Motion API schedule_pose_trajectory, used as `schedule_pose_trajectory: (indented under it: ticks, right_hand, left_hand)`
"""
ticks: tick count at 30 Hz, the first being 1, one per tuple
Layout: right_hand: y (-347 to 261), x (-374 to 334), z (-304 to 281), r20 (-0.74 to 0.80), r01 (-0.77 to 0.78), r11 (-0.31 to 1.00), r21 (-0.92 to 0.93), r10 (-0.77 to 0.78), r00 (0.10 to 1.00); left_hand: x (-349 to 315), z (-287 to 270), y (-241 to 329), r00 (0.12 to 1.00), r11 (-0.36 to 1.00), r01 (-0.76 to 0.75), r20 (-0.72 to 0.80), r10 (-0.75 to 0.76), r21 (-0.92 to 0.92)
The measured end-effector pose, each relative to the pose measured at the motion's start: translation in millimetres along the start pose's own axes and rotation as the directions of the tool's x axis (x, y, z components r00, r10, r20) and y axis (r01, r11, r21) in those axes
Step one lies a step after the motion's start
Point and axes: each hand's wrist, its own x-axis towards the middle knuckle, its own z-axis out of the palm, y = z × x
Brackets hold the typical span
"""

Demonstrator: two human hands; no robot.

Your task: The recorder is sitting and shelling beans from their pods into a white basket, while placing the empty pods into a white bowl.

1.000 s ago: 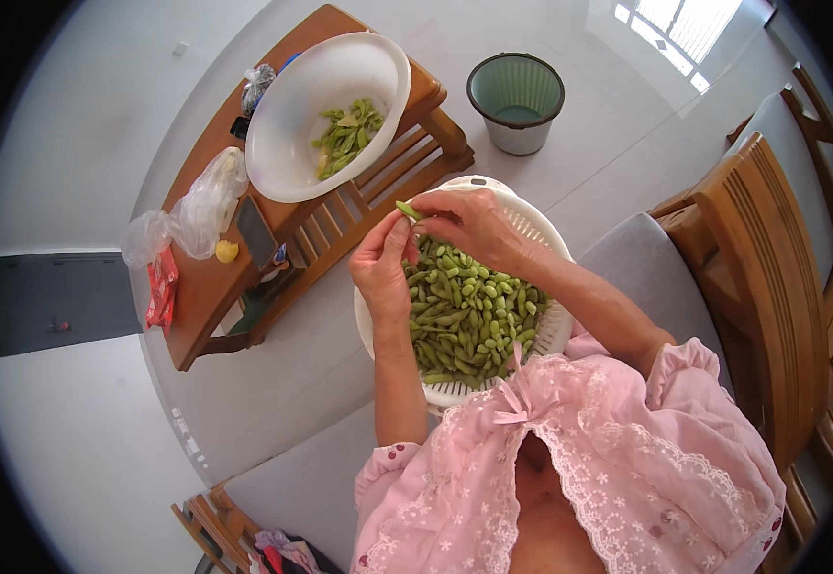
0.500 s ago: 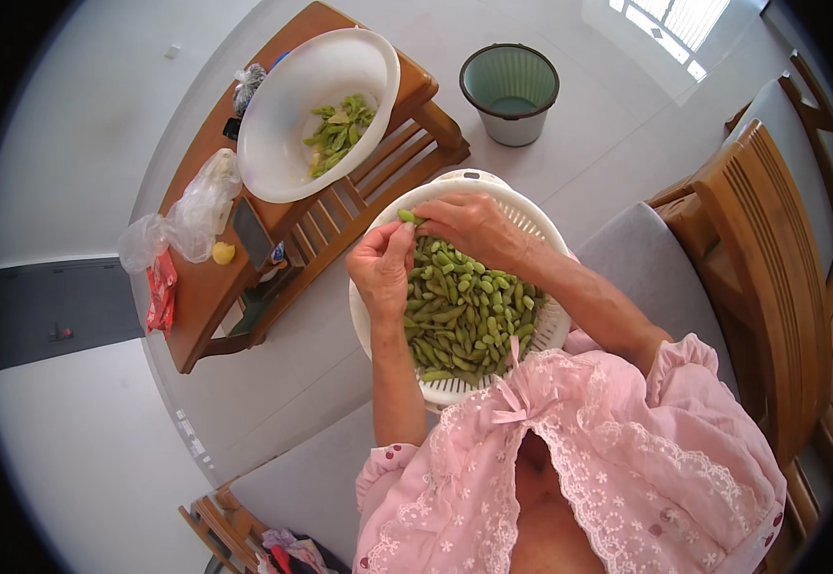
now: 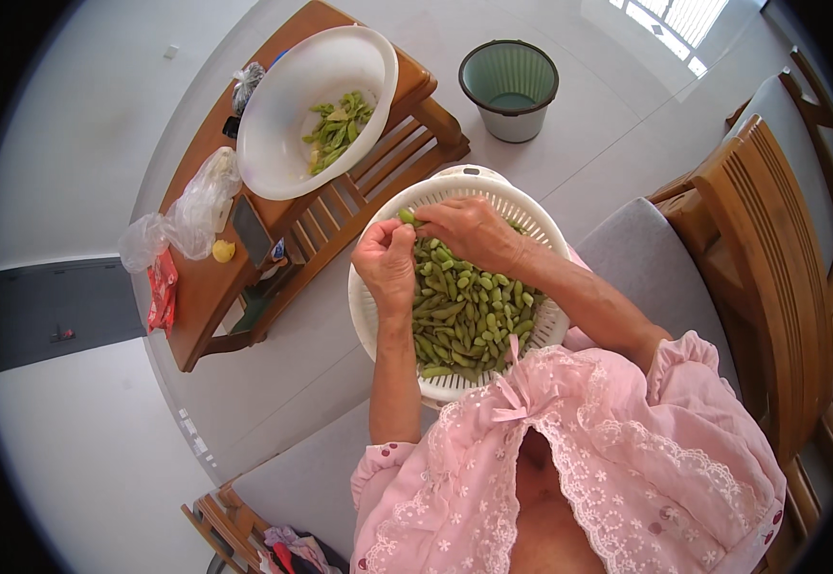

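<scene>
Two bare hands are meeting over a round white slotted plastic colander [image 3: 543, 330] that is resting on the person's lap and is heaped with green bean pods [image 3: 464, 316]. Between them, the left hand [image 3: 388, 268] and the right hand [image 3: 469, 230] are pinching a single green pod [image 3: 406, 217] at the colander's far-left rim, fingertips of both closing on it; the left hand is gripping from below with curled fingers, while the right hand is arching over from the right, its thumb and forefinger pressing on the pod's end. Beyond the colander, a low brown wooden slatted table [image 3: 206, 297] is standing on the pale floor, carrying a large white round plastic basin [image 3: 273, 143] that is holding a small pile of green pod pieces [image 3: 337, 129]. Crumpled clear plastic bags [image 3: 187, 215], a dark flat phone [image 3: 250, 231], a small yellow object [image 3: 223, 251] and a red packet [image 3: 161, 298] are lying along the table's near end. A green ribbed waste bin [image 3: 509, 88] is standing on the floor beyond, and a brown wooden chair [image 3: 770, 277] is sitting to the person's right.
</scene>
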Motion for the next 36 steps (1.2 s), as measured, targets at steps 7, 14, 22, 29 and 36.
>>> schedule_pose_trajectory:
  ticks: [7,14,22,29,36]
  right_hand:
    - [-1.5,-0.2,-0.1,0.005,-0.03,0.999,0.012,0.03,1.0]
    - [-5.5,6.5,-10.4,0.296,-0.539,0.67,0.51,0.452,0.842]
    - [3.0,8.7,-14.7,0.455,-0.648,0.482,0.59,0.465,0.759]
    - [-5.3,12.5,-15.9,0.281,-0.461,0.846,0.269,0.389,0.877]
    - [-2.4,13.6,-15.9,0.302,-0.353,0.93,0.104,0.309,0.902]
  left_hand:
    - [-0.8,1.5,-1.5,0.999,0.998,-0.022,0.022,0.024,-0.059]
    - [2.7,-1.3,3.3,0.988,0.97,0.149,0.077,-0.136,-0.193]
    - [1.9,-0.8,5.8,0.982,0.983,0.144,0.139,-0.128,-0.112]
    - [-0.5,1.7,2.6,0.991,0.979,0.129,0.047,-0.123,-0.157]
    - [-1.6,3.9,1.1,0.996,0.996,0.077,-0.033,-0.078,-0.041]
